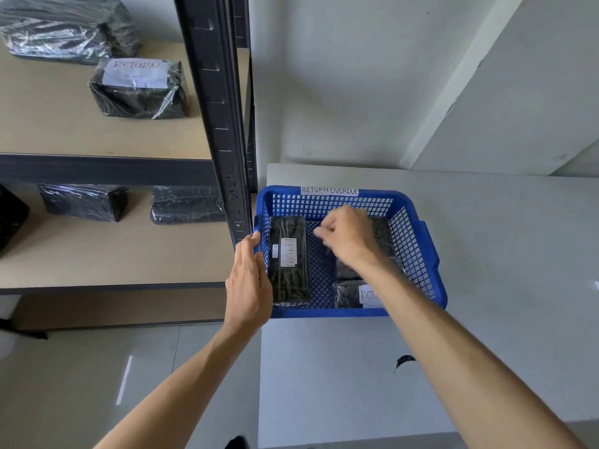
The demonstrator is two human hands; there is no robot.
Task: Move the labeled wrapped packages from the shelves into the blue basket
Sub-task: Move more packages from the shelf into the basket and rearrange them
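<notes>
The blue basket (pixel 418 241) sits on the white surface (pixel 486 254), just right of the shelves (pixel 107 134). The left hand (pixel 249 280) lies straight-fingered against the basket's left rim, beside a "RETURN" package (pixel 288 259) inside. The right hand (pixel 348 238) hovers over the basket, fingers loosely curled, holding nothing. Another labeled package (pixel 139 89) sits on the upper shelf.

2 bare forearms enter from the bottom edge, no sleeves visible up to the frame limit. Left hand (pixel 248 286): no ring, watch or glove seen. Right hand (pixel 348 238): likewise bare, no wristband or jewellery. Wrists uncovered on both sides. Nails short where visible. No markings or tattoos on either forearm. Nothing else of the body in view.
</notes>
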